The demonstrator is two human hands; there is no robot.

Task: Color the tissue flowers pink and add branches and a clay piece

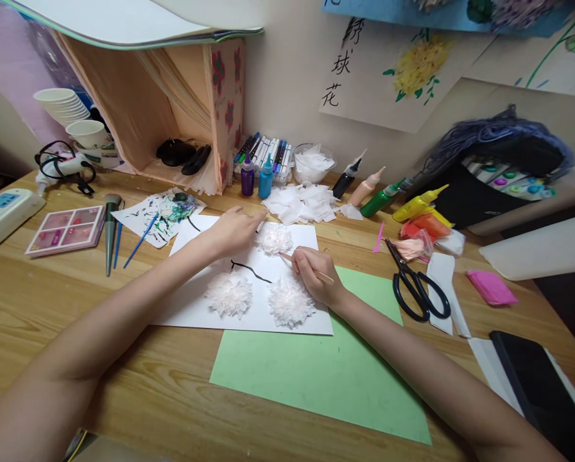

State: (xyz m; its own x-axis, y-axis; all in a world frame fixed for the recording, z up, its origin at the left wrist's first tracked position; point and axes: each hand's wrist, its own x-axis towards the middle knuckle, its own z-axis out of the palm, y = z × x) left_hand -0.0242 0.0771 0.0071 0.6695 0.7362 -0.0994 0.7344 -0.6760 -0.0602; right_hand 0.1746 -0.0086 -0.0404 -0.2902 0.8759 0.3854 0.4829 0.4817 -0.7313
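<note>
**Desk:** Right hand (316, 277), centre frame, is closed in a pen-style grip on a thin wooden stick (307, 267). Which way does the stick run?

**Photographer:** Its long axis slants from lower right to upper left; the tip sits just beside the fluffy white tissue-paper flower (274, 239) at upper centre, which lies up and left of that hand. The back end pokes out past the knuckles.

**Desk:** And the other hand?

**Photographer:** Left hand (233, 230) rests fingers-down, loosely spread, gripping nothing, touching the same flower's left edge. It is the nearer of the two; the flower sits between both hands.

**Desk:** Largest to smallest, what surrounds them?

**Photographer:** A pale wooden desk (51, 301) fills the frame against a cream wall hung with flower paintings (415, 67). A peach cardboard shelf box (172, 115) stands upper left. A light green paper sheet (326, 372) lies lower centre, partly under a white paper sheet (191, 308) carrying the flower, two more white tissue flowers, one at (230, 294) and one at (291, 301), and a black drawn stem line (251, 269).

**Desk:** Smaller items?

**Photographer:** A heap of cut white tissue squares (301, 202) just above the hands, squeeze bottles of paint (384, 197) right of it, black-handled scissors (415, 285) at right, a tub of marker pens (266, 153) against the wall.
</note>
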